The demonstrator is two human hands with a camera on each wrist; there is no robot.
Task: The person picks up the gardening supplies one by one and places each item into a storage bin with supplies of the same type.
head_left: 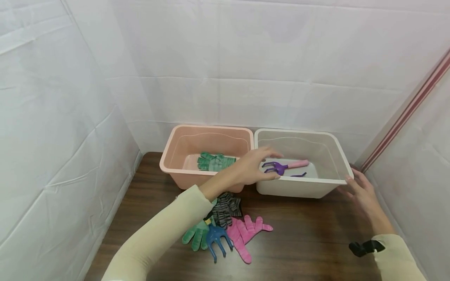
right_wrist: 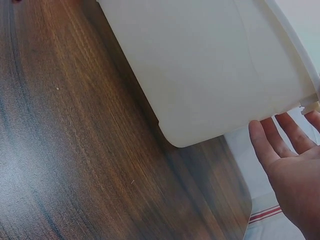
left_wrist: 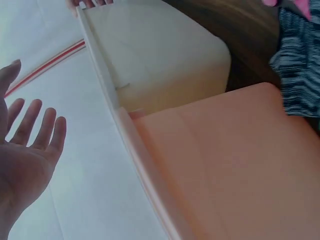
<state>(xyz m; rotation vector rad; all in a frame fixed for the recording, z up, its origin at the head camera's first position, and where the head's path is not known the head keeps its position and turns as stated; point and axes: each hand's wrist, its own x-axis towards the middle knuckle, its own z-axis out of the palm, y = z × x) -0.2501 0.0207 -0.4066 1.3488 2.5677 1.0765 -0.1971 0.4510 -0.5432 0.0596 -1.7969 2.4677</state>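
My left hand point(head_left: 251, 166) is over the place where the peach bin point(head_left: 207, 176) and the white bin point(head_left: 291, 189) stand side by side. Its fingers are spread and relaxed in the left wrist view, with nothing in them. At the white bin's right end, my right hand point(head_left: 362, 191) touches the front corner with its extended fingers point(right_wrist: 267, 142). Inside the white bin lies a purple hand cultivator point(head_left: 277, 168) with a pink handle. A second purple prong point(head_left: 299, 175) shows beside it, the rest hidden by the front wall. A green glove point(head_left: 216, 162) lies in the peach bin.
On the wooden table point(head_left: 299, 242), before the bins, are a dark striped glove point(head_left: 226, 208), a green glove point(head_left: 197, 234), a pink glove point(head_left: 246, 232) and a blue hand cultivator point(head_left: 217, 238). My left sleeve partly covers this pile. White sheeting point(head_left: 218, 78) hangs behind and at both sides.
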